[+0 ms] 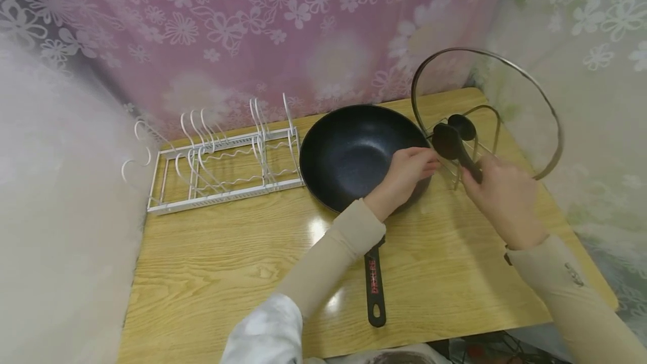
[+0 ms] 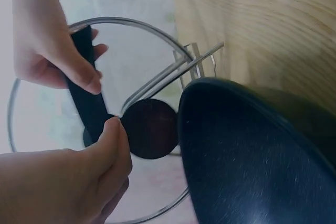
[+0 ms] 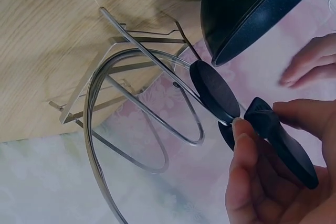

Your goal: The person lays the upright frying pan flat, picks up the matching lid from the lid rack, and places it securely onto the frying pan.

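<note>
In the head view a glass lid (image 1: 548, 107) with a metal rim stands upright in a metal wire lid rack (image 1: 497, 122) on the right. My right hand (image 1: 505, 195) grips a black handle (image 3: 289, 150) next to the lid's round black knob (image 3: 215, 90). Whether handle and knob are joined I cannot tell. My left hand (image 1: 404, 176) reaches over the edge of a black wok (image 1: 364, 150), its fingers loosely extended near the knob; in the right wrist view they are apart from the handle. The wok's black handle (image 1: 375, 291) with red lettering points to the front edge.
A white wire rack (image 1: 227, 195) with several curved dividers stands at the back left, beside the wok. Everything is on a wooden table (image 1: 217, 274). Flowered curtains (image 1: 303, 27) hang close behind and on both sides.
</note>
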Motion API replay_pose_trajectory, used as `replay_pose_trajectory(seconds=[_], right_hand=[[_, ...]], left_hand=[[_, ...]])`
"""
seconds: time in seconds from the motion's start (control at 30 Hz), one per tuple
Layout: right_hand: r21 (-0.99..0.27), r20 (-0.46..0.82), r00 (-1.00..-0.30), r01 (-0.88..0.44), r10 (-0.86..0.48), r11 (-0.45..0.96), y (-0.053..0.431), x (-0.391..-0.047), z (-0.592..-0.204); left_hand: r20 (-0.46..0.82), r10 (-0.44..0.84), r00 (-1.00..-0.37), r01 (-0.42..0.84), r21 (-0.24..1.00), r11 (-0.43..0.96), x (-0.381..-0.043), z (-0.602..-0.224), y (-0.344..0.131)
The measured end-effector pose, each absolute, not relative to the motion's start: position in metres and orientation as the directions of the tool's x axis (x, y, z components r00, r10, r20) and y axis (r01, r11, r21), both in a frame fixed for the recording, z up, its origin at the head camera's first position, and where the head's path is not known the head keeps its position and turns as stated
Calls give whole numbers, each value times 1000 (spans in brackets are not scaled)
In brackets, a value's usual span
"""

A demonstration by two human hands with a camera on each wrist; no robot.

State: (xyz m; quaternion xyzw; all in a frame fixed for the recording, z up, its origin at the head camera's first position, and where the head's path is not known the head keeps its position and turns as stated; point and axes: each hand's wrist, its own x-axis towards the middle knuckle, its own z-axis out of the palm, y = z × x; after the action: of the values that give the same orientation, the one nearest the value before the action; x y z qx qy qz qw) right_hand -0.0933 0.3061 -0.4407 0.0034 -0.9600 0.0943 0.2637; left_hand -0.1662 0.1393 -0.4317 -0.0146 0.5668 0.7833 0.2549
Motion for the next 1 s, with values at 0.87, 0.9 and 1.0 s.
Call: replay_pose_trajectory(seconds=[0.87,0.9,1.0], right_hand=[[-196,558,-829,-175,-37,965,308,-93,-455],[-190,574,-818,-185,-44,964,308,-93,-456],[-183,606,-794,-206,-55,961,310,-93,-459]], left_hand=[[-445,283,-850,-527,723,-447,-186,-446,207],[-445,282,-850,-526,725,-444,-186,-446,207],[-452,272,-849,-528,725,-443,-185,-446,208]])
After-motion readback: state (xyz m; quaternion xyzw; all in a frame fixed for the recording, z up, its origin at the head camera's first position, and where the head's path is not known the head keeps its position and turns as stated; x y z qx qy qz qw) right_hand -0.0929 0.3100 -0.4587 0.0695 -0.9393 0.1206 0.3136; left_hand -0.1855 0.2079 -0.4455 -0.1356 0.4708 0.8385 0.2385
